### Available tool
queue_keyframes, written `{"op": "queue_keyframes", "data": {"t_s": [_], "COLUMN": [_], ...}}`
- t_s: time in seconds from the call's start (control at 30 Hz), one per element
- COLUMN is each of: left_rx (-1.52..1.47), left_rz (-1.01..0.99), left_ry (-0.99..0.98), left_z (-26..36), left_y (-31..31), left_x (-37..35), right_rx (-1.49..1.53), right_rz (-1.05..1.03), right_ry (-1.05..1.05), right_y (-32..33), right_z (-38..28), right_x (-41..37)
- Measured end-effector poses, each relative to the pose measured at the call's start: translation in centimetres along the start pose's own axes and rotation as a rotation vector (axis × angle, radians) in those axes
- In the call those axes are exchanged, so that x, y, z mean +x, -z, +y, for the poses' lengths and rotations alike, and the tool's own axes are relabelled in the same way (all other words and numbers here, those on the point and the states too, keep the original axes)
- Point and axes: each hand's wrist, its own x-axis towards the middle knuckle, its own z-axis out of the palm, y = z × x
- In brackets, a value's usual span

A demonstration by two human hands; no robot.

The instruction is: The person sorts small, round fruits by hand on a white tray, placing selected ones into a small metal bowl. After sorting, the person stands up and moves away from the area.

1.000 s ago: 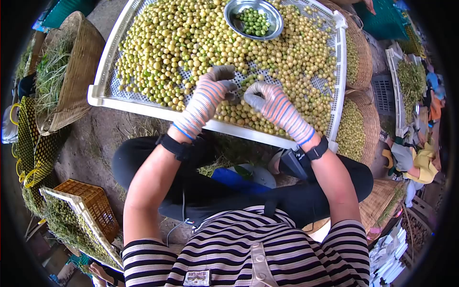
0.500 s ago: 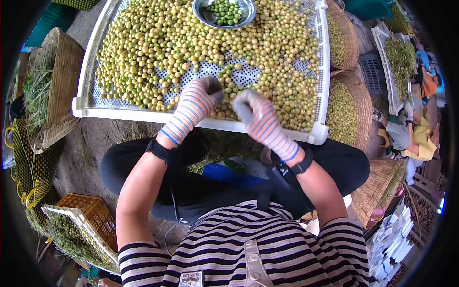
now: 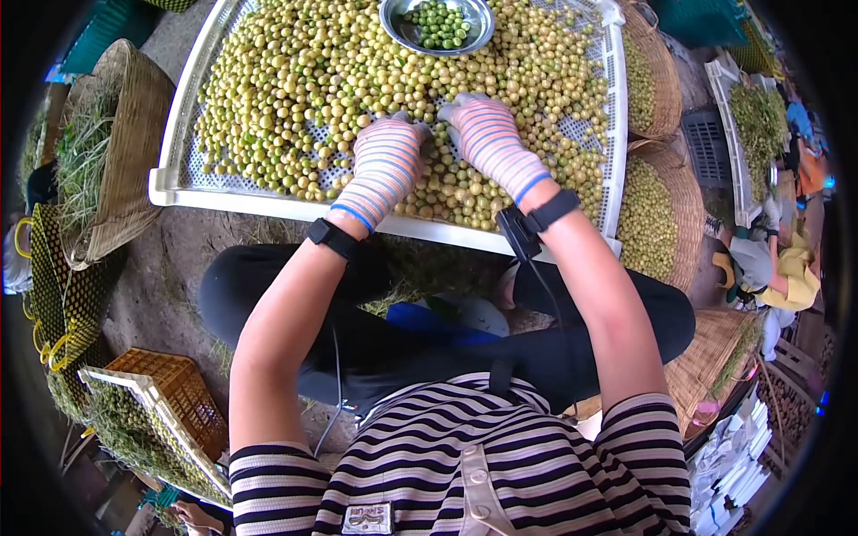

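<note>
Both my hands wear striped knit gloves with grey fingers and reach down into small round yellow-green fruits [image 3: 295, 103] spread over a white perforated tray [image 3: 268, 204]. Over the tray's middle, my left hand [image 3: 390, 159] touches the fruits, its fingers bent and partly hidden, thumb and forefinger apart. Just right of it and slightly farther away, my right hand [image 3: 490, 134] rests its parted fingers on the fruits. No held fruit can be made out in either hand. A metal bowl [image 3: 386, 20] with greener fruits stands in the tray beyond my hands.
Wicker baskets [image 3: 684, 210] of fruit stand along the tray's right side. A tall basket [image 3: 143, 147] of green stalks leans at the left. An orange crate [image 3: 183, 393] sits lower left, and a person in yellow [image 3: 791, 268] is at the far right.
My hands have moved forward from the tray's near part, down into the fruits. My right fingers, curled before, now reach out more. The view has shifted slightly.
</note>
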Motion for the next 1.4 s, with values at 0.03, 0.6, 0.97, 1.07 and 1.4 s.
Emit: {"op": "queue_keyframes", "data": {"t_s": [0.03,0.6,0.97,1.07,1.4], "left_rx": [0.014,-1.658,-0.482,-0.478,-0.394], "left_rz": [-0.120,-0.117,-0.226,-0.297,-0.156], "left_ry": [-0.023,0.538,0.076,0.111,-0.175], "left_z": [0.1,-0.8,-0.5,-1.7,-0.1], "left_y": [0.3,-0.1,1.3,0.8,0.3], "left_x": [0.1,-1.6,-2.9,-2.2,-3.0], "right_rx": [-0.034,0.158,0.206,0.085,0.366], "right_rz": [-0.006,-0.321,-0.118,-0.069,0.058], "right_ry": [0.037,0.202,0.232,0.227,-0.168], "right_y": [-0.3,2.4,4.4,1.2,0.5], "right_z": [0.3,2.8,0.5,-3.8,-5.0], "right_x": [0.2,-5.6,-6.6,-6.3,-6.8]}}
